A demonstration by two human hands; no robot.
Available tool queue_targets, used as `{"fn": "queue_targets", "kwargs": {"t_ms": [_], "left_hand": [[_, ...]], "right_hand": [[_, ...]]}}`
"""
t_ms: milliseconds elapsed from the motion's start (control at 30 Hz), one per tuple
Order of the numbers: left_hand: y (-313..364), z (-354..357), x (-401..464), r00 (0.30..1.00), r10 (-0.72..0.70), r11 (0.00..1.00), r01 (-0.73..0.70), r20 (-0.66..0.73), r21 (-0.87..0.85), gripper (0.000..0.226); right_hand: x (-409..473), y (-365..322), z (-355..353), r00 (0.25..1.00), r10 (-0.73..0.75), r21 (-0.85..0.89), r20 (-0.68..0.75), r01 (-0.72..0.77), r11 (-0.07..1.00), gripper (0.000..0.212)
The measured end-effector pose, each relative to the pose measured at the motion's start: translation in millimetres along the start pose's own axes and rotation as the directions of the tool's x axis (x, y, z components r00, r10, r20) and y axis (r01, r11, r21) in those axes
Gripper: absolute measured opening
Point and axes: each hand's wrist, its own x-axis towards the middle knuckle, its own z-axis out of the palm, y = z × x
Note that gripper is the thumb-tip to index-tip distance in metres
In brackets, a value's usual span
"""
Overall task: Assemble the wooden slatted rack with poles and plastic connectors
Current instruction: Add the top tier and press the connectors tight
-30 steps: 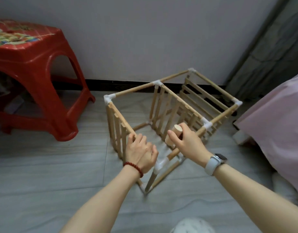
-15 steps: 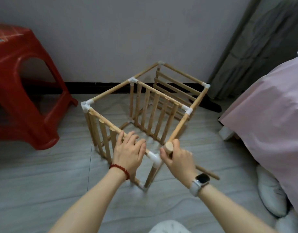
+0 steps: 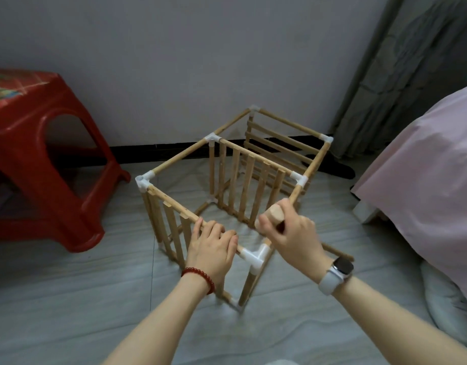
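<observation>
Wooden slatted rack [image 3: 235, 180] stands on grey floor [image 3: 69, 299], near wall, between red stool [image 3: 42, 154] and pink bedding [image 3: 424, 193]. Poles joined at corners by white plastic connectors; nearest connector [image 3: 254, 255] sits between both hands. Left hand [image 3: 214, 246] rests on top front pole beside that connector, fingers curled over it. Right hand [image 3: 290, 233] grips short wooden cylinder [image 3: 274, 213], fist closed round it, above right top pole. Black baseboard [image 3: 161, 151] runs behind.

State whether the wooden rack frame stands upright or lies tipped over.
Upright: the rack frame stands on the floor with its slats vertical.
</observation>
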Motion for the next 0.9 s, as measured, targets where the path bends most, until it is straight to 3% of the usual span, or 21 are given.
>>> {"fn": "queue_targets", "kwargs": {"t_ms": [67, 100, 133, 200, 233, 267, 333, 400, 433, 533, 667, 767, 900], "left_hand": [[-1.9, 0.4, 1.0, 1.0, -0.003, 1.0, 0.003, -0.006, -0.026, 0.071], [-2.4, 0.8, 1.7, 1.0, -0.004, 0.998, 0.004, -0.014, -0.055, 0.07], [-3.5, 1.1, 2.4, 1.0, -0.001, 0.996, -0.001, -0.031, -0.085, 0.069], [-9.4, 0.5, 2.8, 0.999, 0.003, 0.987, -0.01, -0.043, -0.162, 0.064], [-12.4, -0.5, 2.0, 0.999, 0.025, 0.982, -0.031, -0.037, -0.189, 0.06], [-14.9, -2.0, 1.8, 0.998, 0.047, 0.979, -0.054, -0.039, -0.195, 0.055], [-18.4, -5.8, 2.3, 0.996, 0.093, 0.981, -0.091, 0.005, -0.17, 0.049], [-19.5, -7.7, 1.2, 0.989, 0.133, 0.985, -0.125, 0.057, -0.121, 0.057], [-19.7, -8.3, 1.5, 0.983, 0.163, 0.984, -0.155, 0.083, -0.091, 0.063], [-14.6, -9.1, 7.7, 0.926, 0.296, 0.952, -0.307, 0.236, 0.01, 0.073], [9.0, -9.1, 26.8, 0.88, 0.317, 0.934, -0.355, 0.354, 0.043, 0.062], [34.0, -4.4, 24.9, 0.911, 0.26, 0.963, -0.27, 0.321, -0.014, 0.055], [84.7, -17.6, 37.8, 0.974, 0.18, 0.972, -0.154, 0.139, -0.178, 0.046]], "right_hand": [[11.0, -7.2, -8.2, 0.974, 0.021, 0.258, -0.224, 0.038, 0.965, 0.019], [7.6, -10.7, -6.5, 0.97, 0.008, 0.287, -0.242, 0.064, 0.956, 0.018], [0.6, -11.1, -0.3, 0.985, -0.02, 0.216, -0.174, 0.058, 0.975, 0.021], [-26.4, -3.9, 22.0, 0.973, -0.052, -0.213, 0.227, 0.102, 0.972, 0.036], [-42.2, 0.8, 29.8, 0.945, -0.024, -0.341, 0.327, 0.141, 0.929, 0.037], [-49.8, 5.9, 32.5, 0.94, -0.013, -0.346, 0.342, 0.139, 0.928, 0.036], [-45.6, 9.9, 23.2, 0.977, -0.029, -0.166, 0.21, 0.065, 0.984, 0.028], [-33.5, 15.8, 8.5, 0.995, -0.093, -0.051, -0.044, 0.09, 0.995, 0.02], [-28.6, 19.6, 1.7, 0.989, -0.1, -0.018, -0.104, 0.099, 0.995, 0.019], [-27.4, 31.7, -0.7, 0.988, 0.153, 0.151, -0.018, -0.149, 0.977, 0.023], [-32.3, 66.5, 8.6, 0.862, 0.502, 0.394, 0.068, -0.486, 0.78, 0.025], [-43.7, 88.9, 11.1, 0.681, 0.727, 0.54, 0.09, -0.646, 0.538, 0.027], [-48.9, 93.2, -8.2, 0.627, 0.776, 0.644, 0.073, -0.624, 0.443, 0.025]]}}
